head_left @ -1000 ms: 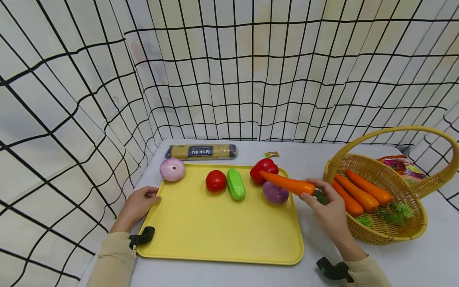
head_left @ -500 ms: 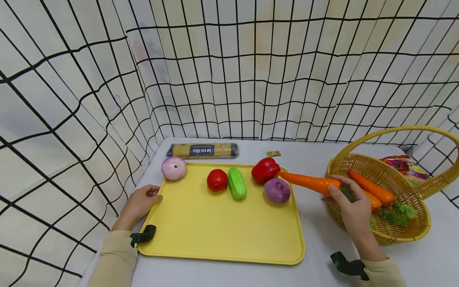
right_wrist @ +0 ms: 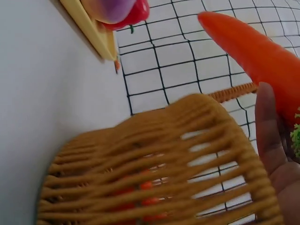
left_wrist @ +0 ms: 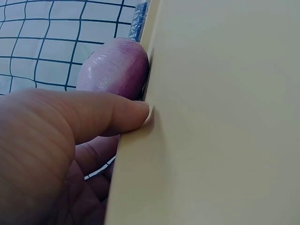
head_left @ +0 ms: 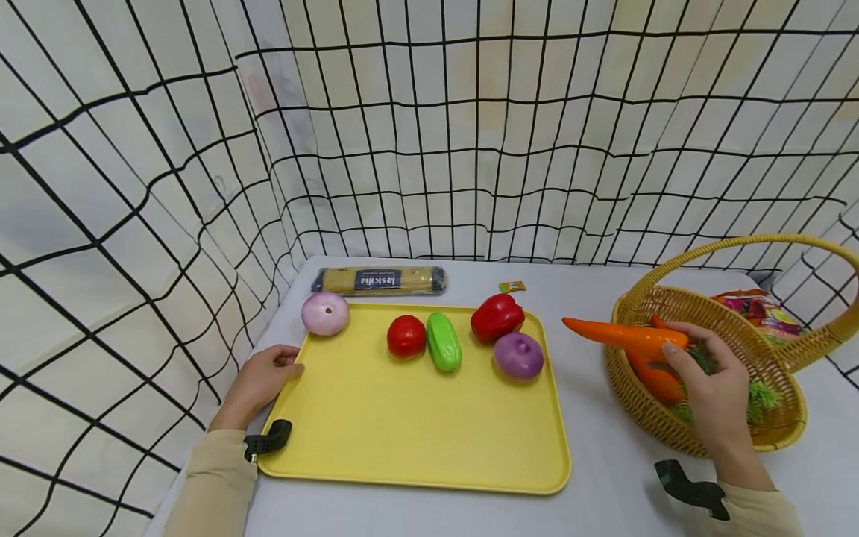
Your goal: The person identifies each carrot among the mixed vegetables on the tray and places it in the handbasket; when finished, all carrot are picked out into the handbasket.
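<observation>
My right hand [head_left: 716, 380] grips an orange carrot [head_left: 624, 334] by its thick, leafy end, above the wicker basket [head_left: 620, 406]. The carrot's tip points left, out past the basket's rim; the right wrist view shows the carrot [right_wrist: 255, 51] higher than the woven wall. Other carrots [head_left: 658, 382] lie in the basket, partly hidden by the hand. At the yellow tray's [head_left: 403, 425] left edge, my left hand [head_left: 263, 380] pinches the rim, thumb on top and the other fingers on the outer side. Close beyond that thumb is a pale purple onion [left_wrist: 115, 68].
On the tray lie a tomato [head_left: 406, 337], a green cucumber-like vegetable [head_left: 444, 341], a red bell pepper [head_left: 497, 318] and a purple onion [head_left: 519, 356]. Behind it are a spaghetti pack [head_left: 379, 280] and a small wrapper [head_left: 512, 286]. The basket's tall handle [head_left: 745, 242] arches up; colourful packets [head_left: 761, 309] sit behind.
My right hand has carried the carrot rightward, from above the tray's right edge to above the basket. The left hand keeps its place on the tray rim.
</observation>
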{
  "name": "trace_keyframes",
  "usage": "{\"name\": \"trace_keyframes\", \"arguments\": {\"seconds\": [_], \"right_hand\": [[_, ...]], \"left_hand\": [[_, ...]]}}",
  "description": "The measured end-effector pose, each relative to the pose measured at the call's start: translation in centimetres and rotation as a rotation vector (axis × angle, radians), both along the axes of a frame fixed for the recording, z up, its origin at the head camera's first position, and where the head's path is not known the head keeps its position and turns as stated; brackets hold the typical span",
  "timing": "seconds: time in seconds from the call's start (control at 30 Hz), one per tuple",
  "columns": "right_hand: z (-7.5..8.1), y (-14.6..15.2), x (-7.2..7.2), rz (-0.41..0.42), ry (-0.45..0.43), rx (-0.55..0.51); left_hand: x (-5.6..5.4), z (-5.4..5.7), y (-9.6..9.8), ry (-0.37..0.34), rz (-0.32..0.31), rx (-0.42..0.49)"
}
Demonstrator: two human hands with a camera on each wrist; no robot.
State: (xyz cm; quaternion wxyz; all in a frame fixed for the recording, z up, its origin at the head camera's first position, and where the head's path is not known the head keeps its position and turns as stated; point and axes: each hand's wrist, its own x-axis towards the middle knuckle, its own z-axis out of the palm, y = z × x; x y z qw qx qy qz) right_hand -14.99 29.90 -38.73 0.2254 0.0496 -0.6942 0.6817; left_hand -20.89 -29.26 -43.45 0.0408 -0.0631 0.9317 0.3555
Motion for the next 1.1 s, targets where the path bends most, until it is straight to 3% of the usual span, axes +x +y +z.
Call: {"name": "trace_keyframes", "arguments": {"seconds": [0.23, 0.43, 0.6, 0.8, 0.97, 1.1], "right_hand": [[0.0, 2.0, 0.1, -0.066, -0.057, 0.027], [-0.1, 3.9, 0.5, 0.031, -0.054, 0.029], [-0.1, 4.7, 0.5, 0.083, 0.022, -0.034], [-0.2, 5.8, 0.2, 0.088, 0.134, -0.216], [-0.3, 6.6, -0.1, -0.007, 0.156, -0.308], [-0.5, 7.0, -0.3, -0.157, 0.181, -0.327]], "left_hand": [[0.0, 0.0, 0.1, -0.002, 0.004, 0.001], [-0.1, -0.2, 0.0, -0.006, 0.002, 0.003], [-0.1, -0.1, -0.1, 0.015, -0.009, -0.003], [-0.1, -0.1, -0.1, 0.018, -0.013, -0.011], [-0.1, -0.1, -0.2, 0.010, -0.008, -0.006], [-0.2, -0.2, -0.1, 0.007, -0.006, -0.010]]}}
